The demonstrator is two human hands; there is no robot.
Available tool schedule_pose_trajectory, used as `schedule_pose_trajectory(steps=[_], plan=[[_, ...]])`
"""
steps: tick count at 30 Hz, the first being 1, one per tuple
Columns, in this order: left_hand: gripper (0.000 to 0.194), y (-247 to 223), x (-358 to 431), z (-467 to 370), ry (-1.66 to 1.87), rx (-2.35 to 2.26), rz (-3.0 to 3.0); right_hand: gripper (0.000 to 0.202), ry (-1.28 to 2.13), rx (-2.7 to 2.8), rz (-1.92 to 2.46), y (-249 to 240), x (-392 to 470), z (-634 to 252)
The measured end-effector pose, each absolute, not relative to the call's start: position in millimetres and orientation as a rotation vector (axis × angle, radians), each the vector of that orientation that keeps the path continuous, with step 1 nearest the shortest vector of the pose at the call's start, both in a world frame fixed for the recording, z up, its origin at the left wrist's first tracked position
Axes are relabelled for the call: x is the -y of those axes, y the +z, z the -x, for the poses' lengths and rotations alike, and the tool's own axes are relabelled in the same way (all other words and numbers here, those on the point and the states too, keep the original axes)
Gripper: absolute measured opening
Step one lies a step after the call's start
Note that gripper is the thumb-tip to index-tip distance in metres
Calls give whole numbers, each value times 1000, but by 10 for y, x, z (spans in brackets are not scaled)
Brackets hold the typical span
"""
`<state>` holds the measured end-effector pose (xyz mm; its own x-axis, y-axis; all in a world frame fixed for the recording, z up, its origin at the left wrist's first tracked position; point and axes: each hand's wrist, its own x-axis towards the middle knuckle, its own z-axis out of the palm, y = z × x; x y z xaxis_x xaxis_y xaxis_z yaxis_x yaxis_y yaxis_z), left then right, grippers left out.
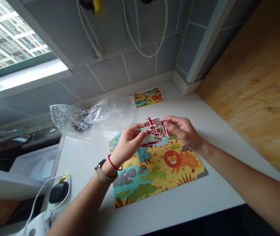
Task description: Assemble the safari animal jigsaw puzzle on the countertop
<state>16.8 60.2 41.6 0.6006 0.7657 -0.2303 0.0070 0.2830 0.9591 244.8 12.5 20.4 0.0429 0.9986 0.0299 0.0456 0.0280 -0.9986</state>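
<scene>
Several puzzle pieces with red barn-like pictures (154,130) are held above the upper part of an animal puzzle (159,164). My left hand (130,141) pinches some of them between thumb and fingers. At the right side of the same pieces, my right hand (183,131) has its thumb and fingers closed on a red and white piece. The puzzle lies flat on the white tabletop, showing lions, a hippo and crocodiles. Its top edge is partly hidden by my hands and the held pieces.
Behind the puzzle lies a small picture card (147,98). A clear plastic bag (100,114) rests at the back left. At the left edge are a black device (58,192), a white cable and a white power strip (37,225).
</scene>
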Motion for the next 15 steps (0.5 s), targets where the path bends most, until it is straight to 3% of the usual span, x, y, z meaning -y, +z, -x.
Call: schedule_pose_trajectory(steps=[5, 15], plan=[[45, 330, -585, -161, 476, -781, -1268, 39, 1264, 1232, 1197, 220, -114, -2413], [45, 302, -592, -135, 399, -772, -1395, 38, 1214, 1097, 1154, 162, -166, -2437]])
